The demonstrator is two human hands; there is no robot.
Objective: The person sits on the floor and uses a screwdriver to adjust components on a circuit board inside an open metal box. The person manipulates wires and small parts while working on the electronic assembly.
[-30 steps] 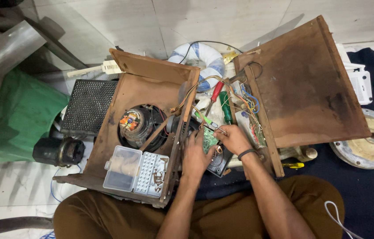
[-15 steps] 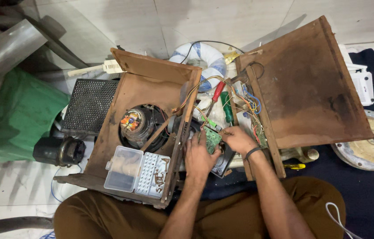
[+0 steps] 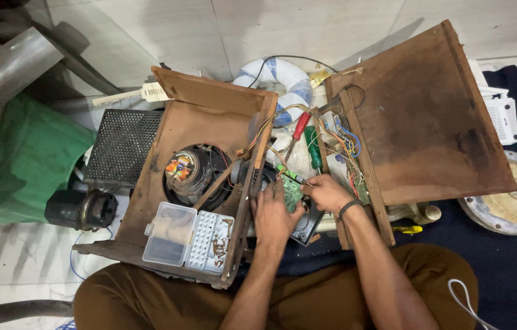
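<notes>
Between the two wooden cabinets, the left hand (image 3: 273,214) is gripping a small green circuit board (image 3: 292,192), while the right hand (image 3: 327,192) is pinching a green-tipped tool (image 3: 290,176) against it. Left of them, the open cabinet (image 3: 200,122) is holding a speaker (image 3: 190,174), and a clear plastic box (image 3: 188,237) of small parts is lying on its near edge.

A pale tiled floor (image 3: 307,30) is seen carrying an opened brown wooden cabinet (image 3: 209,116), a black mesh grille (image 3: 122,146), a green cloth (image 3: 20,165), a small black motor (image 3: 81,209) and, at right, a dark mat (image 3: 515,269) bearing a round metal disc (image 3: 512,198).
</notes>
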